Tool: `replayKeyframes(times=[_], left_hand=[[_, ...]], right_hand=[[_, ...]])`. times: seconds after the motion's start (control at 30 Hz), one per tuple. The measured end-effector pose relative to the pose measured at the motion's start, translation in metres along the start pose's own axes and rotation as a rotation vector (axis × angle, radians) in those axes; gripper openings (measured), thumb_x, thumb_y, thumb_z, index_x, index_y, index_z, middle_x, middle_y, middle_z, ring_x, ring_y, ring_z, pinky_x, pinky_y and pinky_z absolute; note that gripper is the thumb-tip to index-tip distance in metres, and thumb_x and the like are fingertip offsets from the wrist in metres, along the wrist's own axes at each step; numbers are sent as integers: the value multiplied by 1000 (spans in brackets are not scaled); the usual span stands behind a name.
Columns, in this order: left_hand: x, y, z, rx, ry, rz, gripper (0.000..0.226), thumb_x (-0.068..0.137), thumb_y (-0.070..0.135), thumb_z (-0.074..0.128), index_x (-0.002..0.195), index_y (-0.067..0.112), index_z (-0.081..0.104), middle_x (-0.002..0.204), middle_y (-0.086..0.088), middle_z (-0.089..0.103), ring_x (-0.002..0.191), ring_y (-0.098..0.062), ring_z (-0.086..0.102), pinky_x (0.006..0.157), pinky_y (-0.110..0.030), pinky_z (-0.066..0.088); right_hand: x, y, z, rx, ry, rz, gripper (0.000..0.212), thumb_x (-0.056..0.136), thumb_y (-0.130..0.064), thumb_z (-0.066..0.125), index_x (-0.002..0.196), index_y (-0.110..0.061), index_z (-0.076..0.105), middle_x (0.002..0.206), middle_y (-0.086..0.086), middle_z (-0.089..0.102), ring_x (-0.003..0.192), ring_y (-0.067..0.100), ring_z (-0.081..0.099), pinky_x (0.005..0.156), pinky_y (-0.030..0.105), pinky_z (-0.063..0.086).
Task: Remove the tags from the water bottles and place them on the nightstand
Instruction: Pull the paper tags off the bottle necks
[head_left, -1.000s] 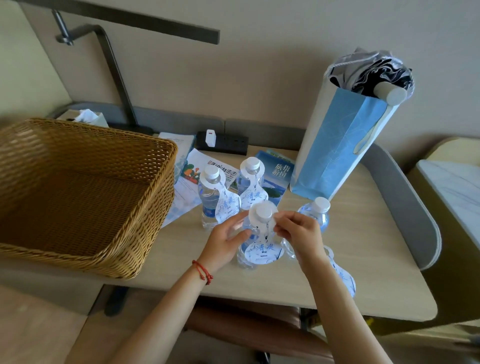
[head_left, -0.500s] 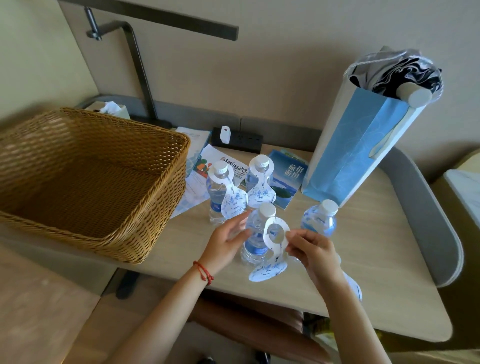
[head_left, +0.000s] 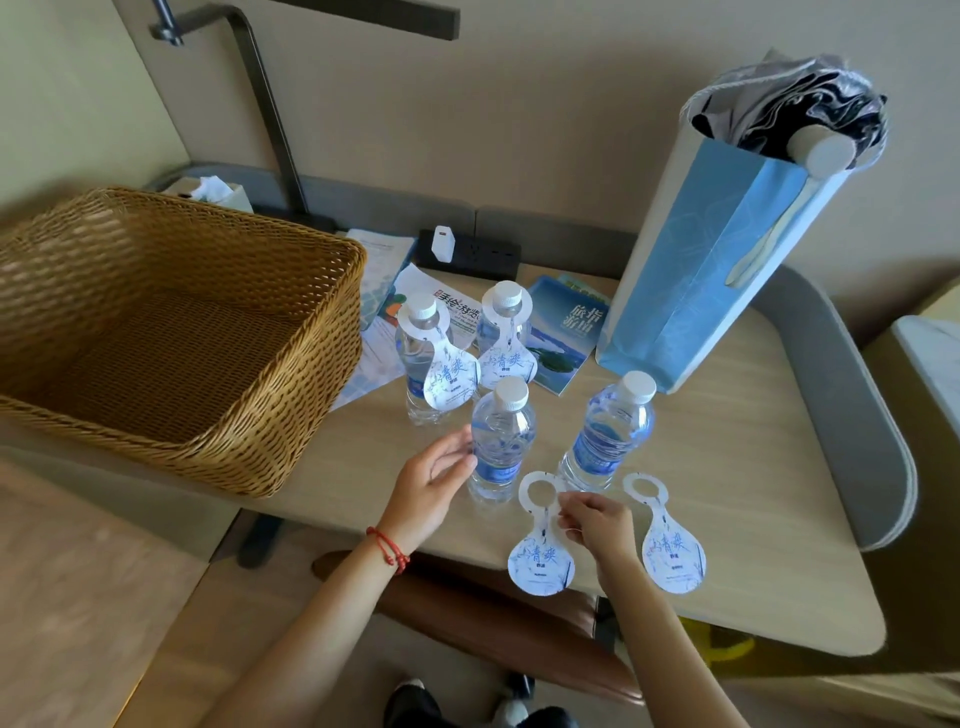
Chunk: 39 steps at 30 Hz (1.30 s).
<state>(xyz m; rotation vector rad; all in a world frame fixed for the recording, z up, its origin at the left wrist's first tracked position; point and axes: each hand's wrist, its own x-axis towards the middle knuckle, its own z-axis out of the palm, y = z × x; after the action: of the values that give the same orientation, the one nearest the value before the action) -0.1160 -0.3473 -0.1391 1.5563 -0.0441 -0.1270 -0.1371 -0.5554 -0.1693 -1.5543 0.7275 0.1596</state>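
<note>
Pinching a loose tag (head_left: 540, 551) at its neck, right hand (head_left: 597, 525) lowers it at 6 o'clock on the nightstand (head_left: 753, 493). Left hand (head_left: 431, 483), fingers relaxed, touches the untagged bottle (head_left: 501, 441). Second tag (head_left: 670, 545) lies flat at 5 o'clock. Two bottles (head_left: 431, 358) at 12 o'clock wear tags.

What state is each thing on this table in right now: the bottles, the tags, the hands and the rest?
Back-left bottle: upright, capped, tag on.
Back-right bottle: upright, capped, tag on.
Front-left bottle: upright, capped, tag off.
Front-right bottle: upright, capped, tag off.
Left tag: off, pinched by right hand.
Right tag: lying flat.
Left hand: fingertips touching front-left bottle.
Wicker basket: nothing visible inside.
Paper bag: standing, umbrella inside.
</note>
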Motion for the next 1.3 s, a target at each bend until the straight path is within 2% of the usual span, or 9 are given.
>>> replayKeyframes(times=[0.17,0.3,0.43,0.6,0.83,0.97,1.1,1.2,1.3], left_hand=[[-1,2,0,19,2,-9,34,86,8,56,107,35,54,113,6,61,101,6,59,90,-22,49],[-1,3,0,47,1,-9,33,87,10,56,111,32,53,115,3,61,102,5,59,92,-24,48],[-2,3,1,40,-1,-28,35,87,10,55,120,22,51,121,-4,60,108,-5,58,95,-32,46],[-1,3,1,37,-1,-32,34,87,8,55,118,23,52,120,-3,60,106,-3,58,96,-33,46],[-2,-1,5,66,44,-17,38,87,7,56,124,3,51,123,-15,60,114,-20,57,100,-44,45],[-2,-2,9,82,61,-4,42,83,9,62,123,5,52,120,-12,62,113,-19,58,97,-36,47],[0,1,16,42,80,29,34,79,5,67,110,16,60,108,-2,66,106,-15,60,78,-12,48],[3,4,22,18,80,52,31,77,0,68,104,14,62,103,-3,67,101,-15,61,73,-8,47],[3,6,25,19,85,71,32,75,-2,68,104,8,61,102,-6,67,98,-13,62,72,-8,47]], right_hand=[[11,10,13,-56,68,40,14,83,-11,66,69,-9,67,54,7,62,52,19,53,59,30,49],[13,15,19,-148,151,5,13,84,-15,64,73,-10,68,54,4,64,45,12,55,44,16,43],[13,17,21,-203,187,-18,13,86,-16,62,79,-8,69,60,7,67,49,13,57,46,19,42],[14,20,12,-149,185,-18,13,85,-13,63,73,-11,67,57,7,66,48,12,59,37,11,40],[9,24,-8,-102,90,16,12,82,-9,67,70,-7,69,53,6,62,50,17,56,52,26,47],[4,22,-23,-122,86,-32,15,82,-11,66,68,-13,68,53,2,64,47,10,57,50,18,49],[4,14,-47,-133,113,-60,17,83,-9,64,67,-12,67,50,2,62,48,12,56,54,22,50],[6,7,-69,-144,152,-65,12,81,-9,65,70,-6,69,48,2,61,45,12,54,52,22,50],[11,1,-87,-128,204,-88,12,81,-10,65,70,-9,69,55,6,64,51,16,57,53,26,49]])
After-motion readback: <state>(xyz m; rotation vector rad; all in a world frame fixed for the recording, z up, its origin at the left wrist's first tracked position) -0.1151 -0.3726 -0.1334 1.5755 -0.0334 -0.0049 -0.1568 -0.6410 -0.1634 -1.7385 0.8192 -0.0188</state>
